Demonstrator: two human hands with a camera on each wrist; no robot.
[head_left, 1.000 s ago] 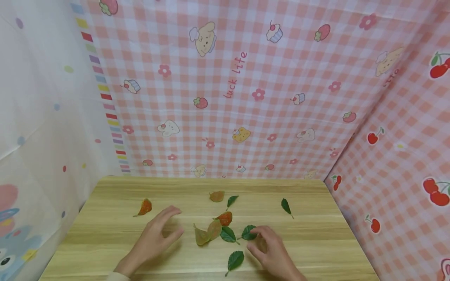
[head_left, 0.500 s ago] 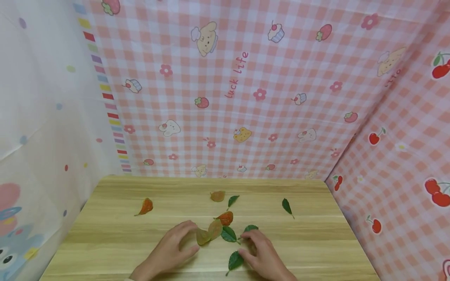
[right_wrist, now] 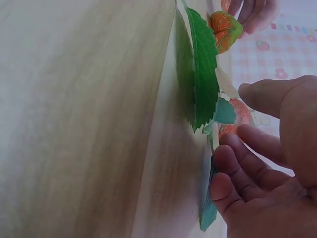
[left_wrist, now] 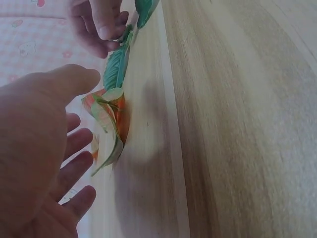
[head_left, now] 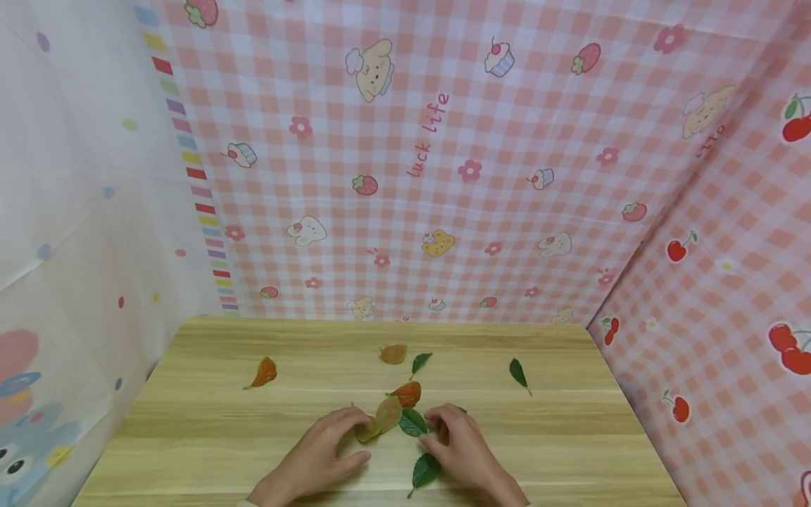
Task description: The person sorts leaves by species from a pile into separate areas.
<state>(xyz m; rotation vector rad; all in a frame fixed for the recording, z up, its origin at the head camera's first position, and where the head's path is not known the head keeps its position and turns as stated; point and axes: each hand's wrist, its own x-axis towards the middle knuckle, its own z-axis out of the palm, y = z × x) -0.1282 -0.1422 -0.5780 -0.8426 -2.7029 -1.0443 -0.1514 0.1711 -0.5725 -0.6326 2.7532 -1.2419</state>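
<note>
Left hand [head_left: 323, 447], thumb and fingers apart and pinching nothing, at the outer olive leaf [head_left: 366, 434], contact uncertain; this overlaps the inner olive leaf [head_left: 388, 415], with a red-orange leaf [head_left: 410, 393] and a toothed green leaf [head_left: 413, 422] adjoining, all on a wood-grain table [head_left: 190, 436]. Right hand [head_left: 465, 447], thumb likewise apart from loosely bent fingers, just beside the toothed green leaf, its body hiding most of a further green leaf [head_left: 462, 410], with a front green leaf [head_left: 424, 470] near the thumb. Towards the back, well apart: one orange leaf [head_left: 265, 371], left; one dark green leaf [head_left: 517, 371], right.
</note>
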